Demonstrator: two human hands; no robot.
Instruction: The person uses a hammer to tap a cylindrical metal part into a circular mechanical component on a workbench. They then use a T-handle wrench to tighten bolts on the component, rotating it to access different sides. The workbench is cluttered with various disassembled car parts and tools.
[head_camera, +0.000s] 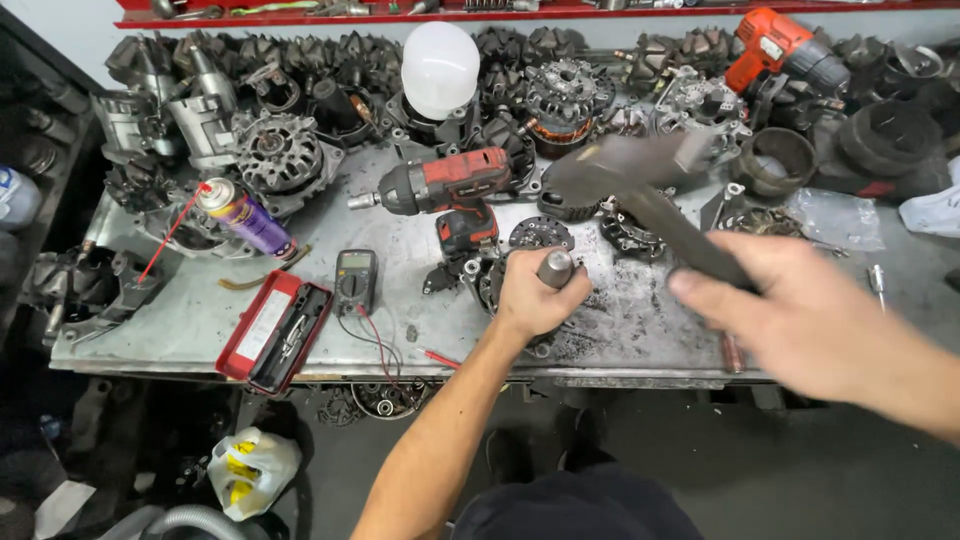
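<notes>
My left hand is closed around a short grey metal cylinder that stands upright on a dark alternator part on the steel bench. My right hand grips the dark handle of a hammer. The hammer is raised and blurred, its head hanging above and to the right of the cylinder. A round black bearing plate lies just behind my left hand.
A red cordless impact driver, a multimeter with red leads, an open red tool case and a spray can lie on the bench. Several alternators line the back, with a white lamp globe and an orange drill.
</notes>
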